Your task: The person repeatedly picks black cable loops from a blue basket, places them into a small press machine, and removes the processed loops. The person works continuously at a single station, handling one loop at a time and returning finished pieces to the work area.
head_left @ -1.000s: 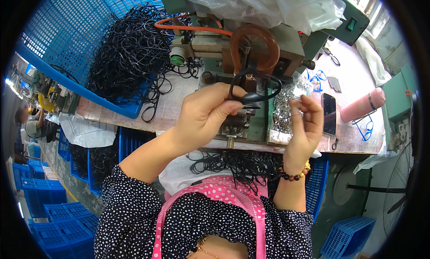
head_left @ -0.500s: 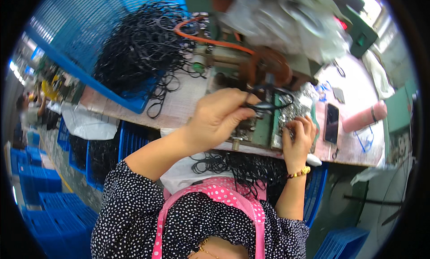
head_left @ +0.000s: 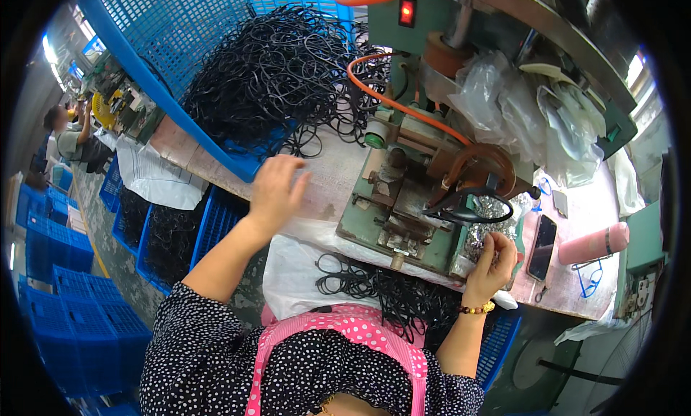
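My left hand (head_left: pixel 276 196) is empty, fingers apart, over the table beside the blue basket (head_left: pixel 227 159). Inside that basket lies a tangled heap of thin black loops (head_left: pixel 266 78). One black loop (head_left: pixel 461 214) sits at the working part of a green bench press (head_left: pixel 353 230), out of both hands. At the press's right side, my right hand (head_left: pixel 497 263) is by a tray of small shiny metal pieces (head_left: pixel 481 232). Its thumb and fingertips are pinched together; whatever they hold is too small to make out.
More black loops (head_left: pixel 392 294) lie on white plastic over my lap. An orange hose (head_left: pixel 403 108) and clear plastic bags (head_left: pixel 497 106) hang about the press. On the right are a phone (head_left: pixel 542 248), a pink bottle (head_left: pixel 594 243) and blue-framed glasses (head_left: pixel 592 279). Another person (head_left: pixel 70 139) is far left.
My left hand has let go of the black loop at the press and moved left toward the basket. My right fingers have drawn together by the metal pieces. The view has shifted.
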The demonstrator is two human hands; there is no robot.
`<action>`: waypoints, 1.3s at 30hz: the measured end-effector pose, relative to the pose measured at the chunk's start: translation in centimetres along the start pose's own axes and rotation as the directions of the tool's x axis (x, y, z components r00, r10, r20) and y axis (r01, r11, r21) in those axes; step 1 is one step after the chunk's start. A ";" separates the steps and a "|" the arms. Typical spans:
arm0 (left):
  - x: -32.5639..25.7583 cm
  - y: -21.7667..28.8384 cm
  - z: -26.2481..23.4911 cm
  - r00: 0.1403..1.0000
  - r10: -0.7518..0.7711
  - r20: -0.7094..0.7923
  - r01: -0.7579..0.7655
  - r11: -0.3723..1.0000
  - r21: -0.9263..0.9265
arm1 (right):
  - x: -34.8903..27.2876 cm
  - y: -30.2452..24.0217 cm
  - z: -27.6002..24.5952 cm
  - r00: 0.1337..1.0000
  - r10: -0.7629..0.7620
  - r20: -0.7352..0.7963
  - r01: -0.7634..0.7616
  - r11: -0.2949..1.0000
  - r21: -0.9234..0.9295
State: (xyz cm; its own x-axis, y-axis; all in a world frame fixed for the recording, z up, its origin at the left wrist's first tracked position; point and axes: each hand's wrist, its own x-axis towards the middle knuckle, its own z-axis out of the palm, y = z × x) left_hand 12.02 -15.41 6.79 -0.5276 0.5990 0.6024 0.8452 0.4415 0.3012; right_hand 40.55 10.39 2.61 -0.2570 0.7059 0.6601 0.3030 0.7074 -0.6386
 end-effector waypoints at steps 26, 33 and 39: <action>2.1 -0.2 -0.3 0.708 -0.255 0.658 0.706 0.229 -0.671 | 0.4 0.0 -0.9 0.994 0.045 0.101 -0.056 0.992 0.112; 3.3 5.1 -2.4 0.873 -0.185 0.451 0.486 0.376 -0.789 | 0.5 -0.8 -1.3 0.976 0.129 0.176 -0.192 0.892 0.409; 4.2 10.1 -4.2 0.980 -0.109 0.169 0.197 0.350 -0.916 | 2.1 -4.3 -1.6 0.924 0.235 0.302 -0.381 0.622 0.684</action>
State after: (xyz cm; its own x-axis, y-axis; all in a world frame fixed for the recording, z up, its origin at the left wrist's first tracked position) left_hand 18.72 -11.25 15.46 -0.6237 0.6512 0.4323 0.2700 -0.3395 0.9010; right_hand 40.21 8.71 7.39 -0.4432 0.8291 0.3409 -0.3410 0.1958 -0.9194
